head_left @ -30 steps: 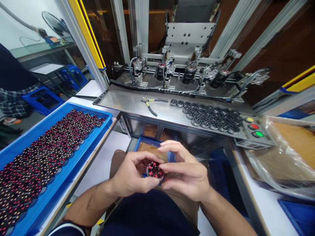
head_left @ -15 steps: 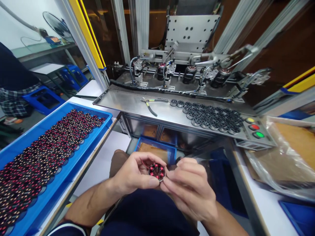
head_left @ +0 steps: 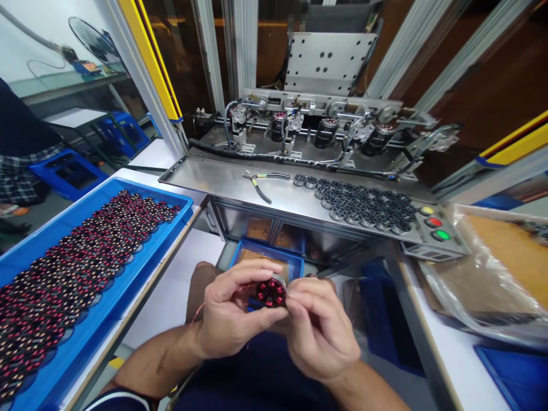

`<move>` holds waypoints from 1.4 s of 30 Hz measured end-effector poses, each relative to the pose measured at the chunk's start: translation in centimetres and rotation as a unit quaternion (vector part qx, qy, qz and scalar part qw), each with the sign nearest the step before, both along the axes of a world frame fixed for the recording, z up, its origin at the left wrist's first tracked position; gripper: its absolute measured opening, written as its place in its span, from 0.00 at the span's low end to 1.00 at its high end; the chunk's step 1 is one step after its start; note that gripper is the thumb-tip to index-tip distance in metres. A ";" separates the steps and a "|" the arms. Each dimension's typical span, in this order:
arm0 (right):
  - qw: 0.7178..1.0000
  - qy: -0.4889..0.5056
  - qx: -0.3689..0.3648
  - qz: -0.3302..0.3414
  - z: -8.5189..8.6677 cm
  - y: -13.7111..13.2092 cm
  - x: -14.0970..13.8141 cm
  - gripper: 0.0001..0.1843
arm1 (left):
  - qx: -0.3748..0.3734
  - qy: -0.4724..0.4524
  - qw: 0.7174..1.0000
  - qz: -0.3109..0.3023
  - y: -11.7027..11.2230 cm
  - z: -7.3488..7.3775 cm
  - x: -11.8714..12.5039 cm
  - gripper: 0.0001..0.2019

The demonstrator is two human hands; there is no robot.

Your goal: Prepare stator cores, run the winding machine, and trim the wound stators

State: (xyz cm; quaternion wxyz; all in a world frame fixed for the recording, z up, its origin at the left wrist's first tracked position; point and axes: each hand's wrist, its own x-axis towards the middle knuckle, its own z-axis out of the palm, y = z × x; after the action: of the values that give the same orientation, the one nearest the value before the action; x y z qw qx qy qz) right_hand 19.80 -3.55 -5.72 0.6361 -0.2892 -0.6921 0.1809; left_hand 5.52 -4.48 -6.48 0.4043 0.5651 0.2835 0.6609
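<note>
Over my lap I hold a small round wound stator (head_left: 271, 293) with red coils between both hands. My left hand (head_left: 226, 314) is closed round its left side, thumb under it. My right hand (head_left: 319, 328) pinches its right edge with curled fingers. A thin red wire trails from the stator past my left wrist. A blue tray (head_left: 169, 228) on my left holds several rows of similar red-coiled stators (head_left: 72, 268).
A steel shelf (head_left: 222, 180) ahead carries pliers (head_left: 259, 184), a cluster of dark unwound cores (head_left: 363, 202) and coloured buttons (head_left: 433, 222). A winding machine (head_left: 325, 123) stands behind it. A small blue bin (head_left: 265, 257) sits below. Plastic-wrapped material (head_left: 492, 268) lies right. Another person (head_left: 21, 148) sits far left.
The stator has tilted so its coiled face points more toward me, and both hands have shifted slightly left and down. The machine's upper carriage has moved down.
</note>
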 end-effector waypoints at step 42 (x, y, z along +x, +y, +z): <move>0.996 -0.076 -0.009 0.042 0.5 1.6 1.8 0.06 | -0.170 -0.133 0.954 -0.207 1.4 -0.6 -1.1 0.25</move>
State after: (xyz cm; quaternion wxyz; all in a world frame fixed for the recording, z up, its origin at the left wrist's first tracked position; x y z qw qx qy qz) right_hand 21.61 -1.97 -5.20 0.5708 -0.2784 -0.7485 0.1910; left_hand 4.47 -3.04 -7.09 0.6564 0.4410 0.2122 0.5742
